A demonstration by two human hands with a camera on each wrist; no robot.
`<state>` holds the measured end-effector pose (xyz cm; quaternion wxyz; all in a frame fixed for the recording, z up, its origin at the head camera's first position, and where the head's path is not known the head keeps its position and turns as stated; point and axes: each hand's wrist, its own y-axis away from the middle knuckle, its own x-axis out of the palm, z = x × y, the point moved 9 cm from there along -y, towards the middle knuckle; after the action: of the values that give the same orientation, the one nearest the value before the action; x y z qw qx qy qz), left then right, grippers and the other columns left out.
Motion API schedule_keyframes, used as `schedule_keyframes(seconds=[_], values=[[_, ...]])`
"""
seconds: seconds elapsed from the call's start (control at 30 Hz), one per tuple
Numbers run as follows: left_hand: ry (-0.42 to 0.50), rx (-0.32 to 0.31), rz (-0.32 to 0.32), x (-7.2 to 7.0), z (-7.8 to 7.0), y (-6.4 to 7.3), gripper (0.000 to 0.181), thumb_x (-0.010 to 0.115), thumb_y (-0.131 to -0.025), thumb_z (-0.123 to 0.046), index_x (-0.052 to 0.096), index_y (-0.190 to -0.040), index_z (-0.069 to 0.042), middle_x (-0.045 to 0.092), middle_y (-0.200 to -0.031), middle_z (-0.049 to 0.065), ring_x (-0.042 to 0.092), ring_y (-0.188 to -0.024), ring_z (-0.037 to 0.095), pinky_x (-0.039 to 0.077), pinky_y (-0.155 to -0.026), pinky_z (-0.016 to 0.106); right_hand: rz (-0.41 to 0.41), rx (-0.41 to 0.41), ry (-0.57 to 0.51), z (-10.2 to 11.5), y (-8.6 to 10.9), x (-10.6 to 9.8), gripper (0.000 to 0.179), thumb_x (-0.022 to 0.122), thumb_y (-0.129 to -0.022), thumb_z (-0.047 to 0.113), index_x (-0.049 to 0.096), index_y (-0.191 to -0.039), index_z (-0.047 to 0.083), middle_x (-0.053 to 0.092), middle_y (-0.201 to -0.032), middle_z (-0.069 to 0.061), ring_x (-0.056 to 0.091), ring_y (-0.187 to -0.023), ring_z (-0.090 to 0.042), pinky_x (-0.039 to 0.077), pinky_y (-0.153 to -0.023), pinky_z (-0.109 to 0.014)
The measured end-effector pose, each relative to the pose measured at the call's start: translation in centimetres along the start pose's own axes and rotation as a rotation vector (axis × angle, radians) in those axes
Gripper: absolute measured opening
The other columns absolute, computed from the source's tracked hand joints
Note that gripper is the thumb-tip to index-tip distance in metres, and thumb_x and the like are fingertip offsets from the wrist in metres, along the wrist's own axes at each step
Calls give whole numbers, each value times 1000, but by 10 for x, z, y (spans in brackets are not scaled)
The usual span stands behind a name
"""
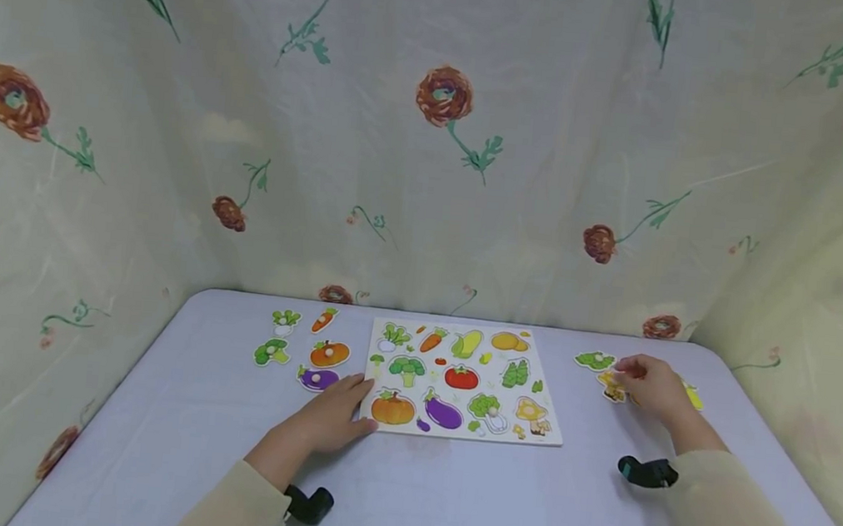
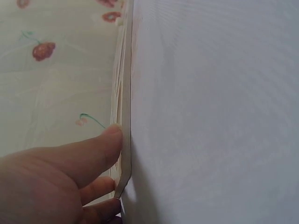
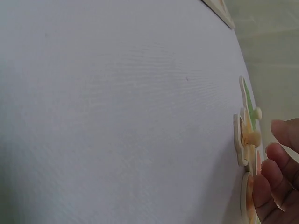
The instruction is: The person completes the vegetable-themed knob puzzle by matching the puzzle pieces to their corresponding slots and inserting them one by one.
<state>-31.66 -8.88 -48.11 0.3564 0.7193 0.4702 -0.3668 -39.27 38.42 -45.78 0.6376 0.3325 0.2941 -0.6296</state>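
My left hand (image 1: 329,414) holds the near left corner of a white vegetable puzzle board (image 1: 428,383). In the left wrist view the thumb (image 2: 112,133) lies on the board's edge, with the other fingers around the corner. To the right of the board, my right hand (image 1: 650,387) hovers over knobbed wooden pieces. Its loosely bent fingers (image 3: 275,177) are just short of the knob on a mushroom piece (image 1: 611,387). A green piece (image 1: 594,360) lies behind that one. A yellow piece (image 1: 692,395) is partly hidden by the hand.
Left of the board lie several knobbed pieces: a turnip (image 1: 284,322), a carrot (image 1: 324,320), a broccoli (image 1: 271,352), a pumpkin (image 1: 319,355) and an eggplant (image 1: 315,379). Flowered curtain (image 1: 530,222) surrounds the pale table (image 1: 445,507) at its back and sides.
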Motion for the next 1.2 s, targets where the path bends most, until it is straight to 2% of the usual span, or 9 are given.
schedule_keyframes(seconds=[0.27,0.83,1.2], values=[[7,6,-3,0,0,-1,72,66,-96,-40,38,-155,-10,30,-162,14,24,-150,33,27,-118,54,4,29,17,-14,-9,10,32,65,-97,18,61,-116,-7,62,-99,-18,55,-88,-28,49,-69,-30],[7,-6,2,1,1,0,72,66,-96,-40,38,-155,-10,30,-162,13,24,-150,33,27,-118,53,25,70,49,-18,-11,15,28,64,-98,15,62,-115,-6,59,-95,-15,53,-87,-28,46,-71,-33],[5,5,-6,0,-1,1,72,67,-95,-39,39,-154,-9,31,-161,14,25,-149,34,28,-117,55,33,57,61,-13,-10,15,25,63,-98,13,63,-113,-7,60,-95,-16,53,-87,-28,46,-72,-36]])
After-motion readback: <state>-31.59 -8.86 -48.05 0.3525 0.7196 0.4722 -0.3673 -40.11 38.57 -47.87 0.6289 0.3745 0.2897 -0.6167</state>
